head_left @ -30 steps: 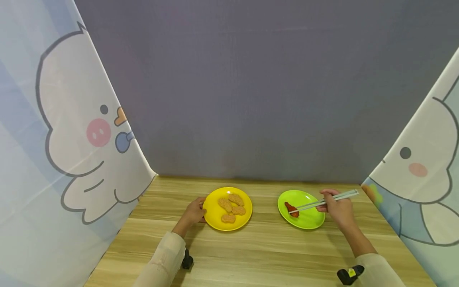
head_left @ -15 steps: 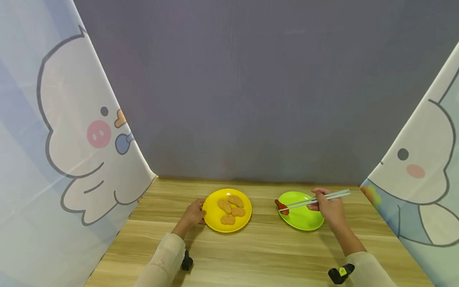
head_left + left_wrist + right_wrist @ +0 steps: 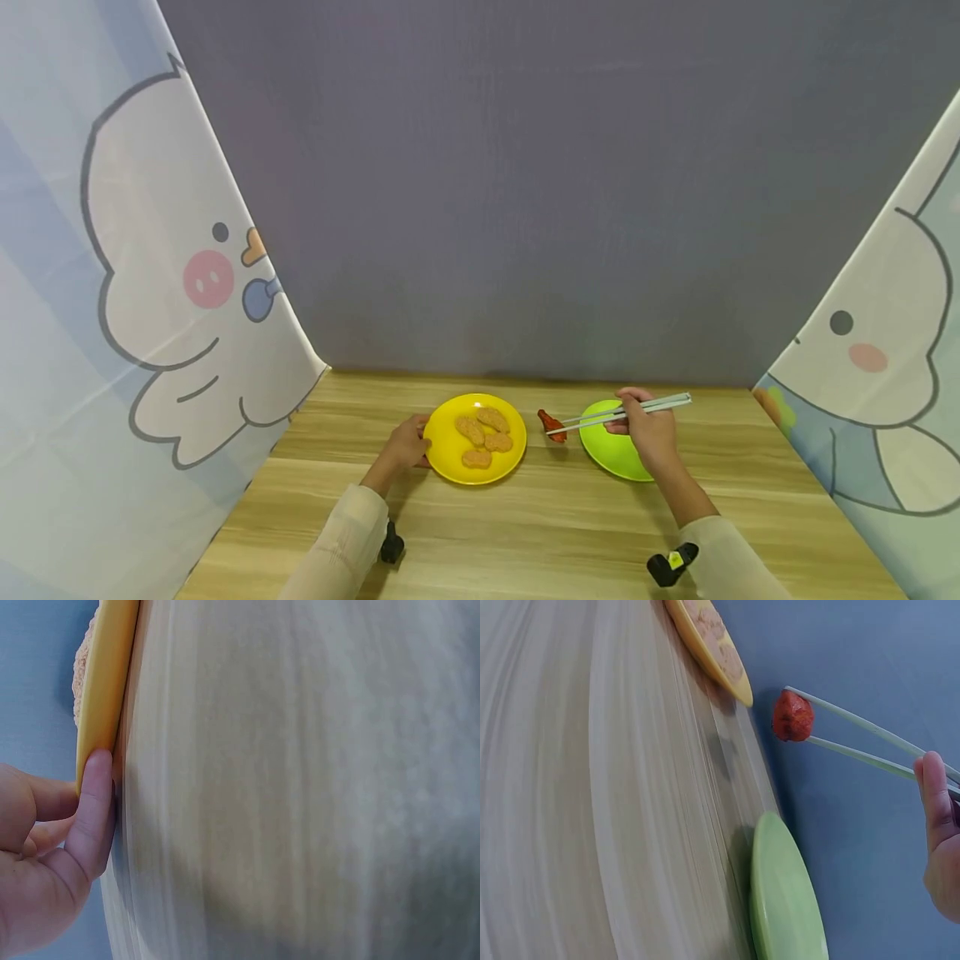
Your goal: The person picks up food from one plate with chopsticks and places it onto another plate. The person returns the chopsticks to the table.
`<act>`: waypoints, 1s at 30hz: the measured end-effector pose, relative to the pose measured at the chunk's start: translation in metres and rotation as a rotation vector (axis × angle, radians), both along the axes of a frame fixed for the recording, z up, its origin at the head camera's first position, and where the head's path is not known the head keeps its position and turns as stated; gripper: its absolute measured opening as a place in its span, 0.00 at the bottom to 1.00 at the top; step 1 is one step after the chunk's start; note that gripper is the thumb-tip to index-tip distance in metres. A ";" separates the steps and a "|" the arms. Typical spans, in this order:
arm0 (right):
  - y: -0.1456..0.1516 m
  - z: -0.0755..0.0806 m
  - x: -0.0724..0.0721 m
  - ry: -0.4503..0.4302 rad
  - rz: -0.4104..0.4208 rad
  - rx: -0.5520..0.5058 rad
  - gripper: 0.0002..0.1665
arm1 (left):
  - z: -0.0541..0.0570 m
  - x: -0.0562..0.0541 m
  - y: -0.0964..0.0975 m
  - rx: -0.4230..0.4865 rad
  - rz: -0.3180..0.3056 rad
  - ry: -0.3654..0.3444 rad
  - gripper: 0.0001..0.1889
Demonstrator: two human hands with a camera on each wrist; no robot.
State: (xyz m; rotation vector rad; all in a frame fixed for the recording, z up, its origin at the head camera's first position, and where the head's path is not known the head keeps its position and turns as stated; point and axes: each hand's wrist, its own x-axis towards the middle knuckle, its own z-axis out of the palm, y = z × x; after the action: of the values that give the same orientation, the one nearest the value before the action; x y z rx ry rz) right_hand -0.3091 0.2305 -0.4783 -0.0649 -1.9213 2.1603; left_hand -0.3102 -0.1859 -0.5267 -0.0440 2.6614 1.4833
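Observation:
My right hand [image 3: 649, 432] grips a pair of pale chopsticks [image 3: 660, 403]. Between their tips hangs a red-brown chicken drumstick [image 3: 552, 426], held above the table in the gap between two plates. In the right wrist view the drumstick [image 3: 792, 716] shows end-on, a tip on either side. My left hand [image 3: 407, 443] holds the left rim of a yellow plate [image 3: 442, 462], thumb and fingers at its edge in the left wrist view. Several breaded nuggets [image 3: 477, 458] lie on that plate. Under my right hand sits a green plate [image 3: 611, 450], partly covered by the hand.
Both plates stand on a wood-grain table [image 3: 540, 533] toward its back. A grey cloth wall [image 3: 480, 208] rises behind it, and printed cartoon curtains [image 3: 150, 400] close off both sides.
My right hand has moved left, carrying the drumstick in the chopsticks off the green plate toward the yellow one. The left hand stays at the yellow plate's rim.

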 end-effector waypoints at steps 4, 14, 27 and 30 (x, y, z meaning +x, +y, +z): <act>-0.014 -0.002 -0.002 0.021 0.013 -0.029 0.11 | -0.002 0.001 0.000 0.000 -0.003 0.002 0.27; -0.049 -0.005 -0.005 0.079 0.015 -0.028 0.10 | 0.000 0.001 0.001 -0.011 0.004 0.002 0.27; -0.094 -0.012 -0.009 0.046 0.052 -0.056 0.13 | 0.002 0.002 0.001 -0.001 0.002 0.001 0.27; -0.105 -0.014 -0.007 0.043 0.050 -0.041 0.14 | 0.002 0.003 0.001 0.000 0.002 0.001 0.26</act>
State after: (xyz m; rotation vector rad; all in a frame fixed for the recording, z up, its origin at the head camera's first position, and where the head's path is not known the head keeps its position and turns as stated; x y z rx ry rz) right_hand -0.3165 0.1255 -0.4922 0.0219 -1.8746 2.2146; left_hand -0.3074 -0.1853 -0.5244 -0.0460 2.6632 1.4849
